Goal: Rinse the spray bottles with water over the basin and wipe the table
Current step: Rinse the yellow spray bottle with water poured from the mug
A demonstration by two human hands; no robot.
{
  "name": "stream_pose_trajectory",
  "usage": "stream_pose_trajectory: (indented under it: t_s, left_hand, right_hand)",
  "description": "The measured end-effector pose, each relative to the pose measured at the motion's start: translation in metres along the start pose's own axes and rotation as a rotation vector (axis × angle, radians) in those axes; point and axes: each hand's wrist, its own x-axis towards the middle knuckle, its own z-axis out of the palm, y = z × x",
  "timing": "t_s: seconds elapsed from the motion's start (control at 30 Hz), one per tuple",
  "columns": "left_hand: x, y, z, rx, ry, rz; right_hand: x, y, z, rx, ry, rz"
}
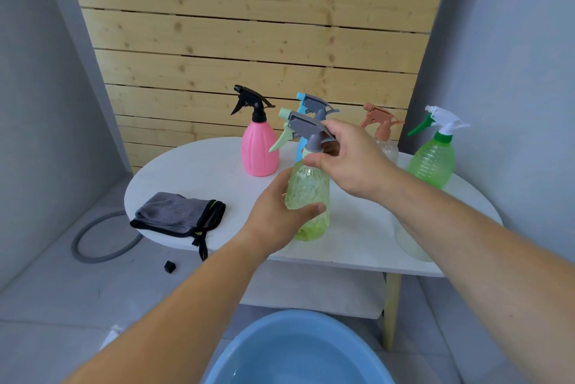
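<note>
A pale green spray bottle [308, 190] with a grey and mint trigger head stands near the front of the white oval table [199, 165]. My left hand [280, 212] grips its body from the left, thumb across the front. My right hand [348, 156] pinches the grey collar at its neck. Behind stand a pink bottle [259, 150] with a black head, a blue bottle [300, 147] mostly hidden, a clear bottle [387, 147] with a terracotta head, and a green ribbed bottle [432, 159] with a white head. A blue basin [298, 352] holding water sits on the floor below.
A folded grey cloth [179, 215] with black trim lies at the table's left front edge. A grey ring [102, 237] and a small black cap [170, 267] lie on the floor. A wooden slat wall stands behind the table. A pale container [410, 243] sits under my right forearm.
</note>
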Motion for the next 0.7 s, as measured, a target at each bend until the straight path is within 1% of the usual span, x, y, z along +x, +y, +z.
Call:
stream_pose_trajectory:
  t_s: [0.1,0.23,0.3,0.37,0.43,0.53,0.7]
  left_hand:
    - [0.0,0.0,0.002,0.031,0.03,0.008]
    - [0.001,-0.005,0.002,0.118,-0.018,-0.023]
    - [0.0,-0.007,0.0,0.147,-0.034,-0.044]
    - [-0.001,-0.01,-0.003,0.148,-0.016,-0.044]
    - [-0.002,-0.009,-0.007,0.154,0.006,-0.037]
    - [0.005,-0.001,-0.034,0.145,0.077,-0.039]
    - [0.036,0.005,-0.104,0.148,0.185,-0.041]
  right_hand:
    - [-0.005,0.004,0.004,0.106,0.037,0.082]
    - [-0.031,0.021,0.007,0.162,0.064,0.302]
    - [-0.049,0.031,0.014,0.191,0.034,0.377]
    - [-0.063,0.033,0.023,0.233,-0.036,0.437]
    - [-0.066,0.031,0.03,0.289,-0.092,0.438]
    - [-0.047,0.02,0.041,0.388,-0.159,0.423]
    - [0.015,-0.005,0.094,0.428,-0.181,0.359]
